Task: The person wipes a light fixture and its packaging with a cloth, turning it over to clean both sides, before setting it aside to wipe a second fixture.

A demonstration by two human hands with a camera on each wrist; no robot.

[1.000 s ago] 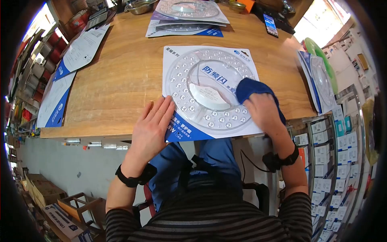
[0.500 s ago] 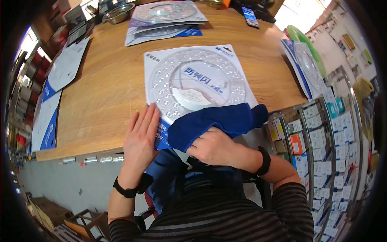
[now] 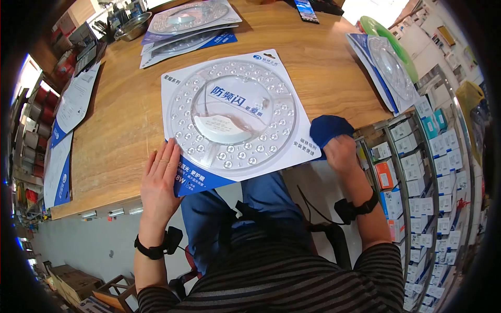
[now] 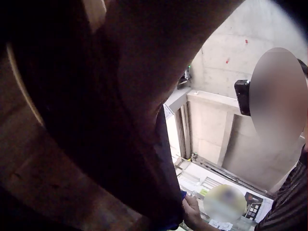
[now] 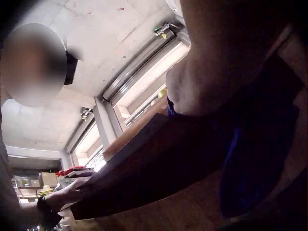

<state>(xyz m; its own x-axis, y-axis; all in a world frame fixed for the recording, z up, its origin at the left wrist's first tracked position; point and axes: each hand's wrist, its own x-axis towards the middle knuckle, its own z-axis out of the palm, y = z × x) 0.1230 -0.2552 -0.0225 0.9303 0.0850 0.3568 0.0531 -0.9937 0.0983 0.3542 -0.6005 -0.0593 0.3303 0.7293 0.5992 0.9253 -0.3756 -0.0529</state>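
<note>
A carded blister pack (image 3: pixel 282 138) lies near the front edge of the wooden table, its front corner jutting past that edge. Under its clear plastic sits a ring-shaped LED light panel (image 3: pixel 242 155) with a white driver box (image 3: pixel 222 129) inside the ring. My left hand (image 3: pixel 160 182) rests on the pack's lower left edge with straight fingers. At the pack's right corner my right hand (image 3: pixel 342 155) grips a bunched dark blue cloth (image 3: pixel 329 128). In the right wrist view the cloth (image 5: pixel 250 178) hangs in shadow below the hand.
More such packs (image 3: pixel 188 39) are stacked at the back, and others stand at the right edge (image 3: pixel 386 73). White and blue cards (image 3: pixel 73 104) lie along the left edge. A phone (image 3: pixel 306 10) and a metal bowl (image 3: pixel 133 26) are at the back. Shelves of small boxes (image 3: pixel 417 172) stand at right.
The right hand swept the cloth left across the pack's front edge, then back right to its corner. The left hand stays on the pack's left edge. The head view has shifted.
</note>
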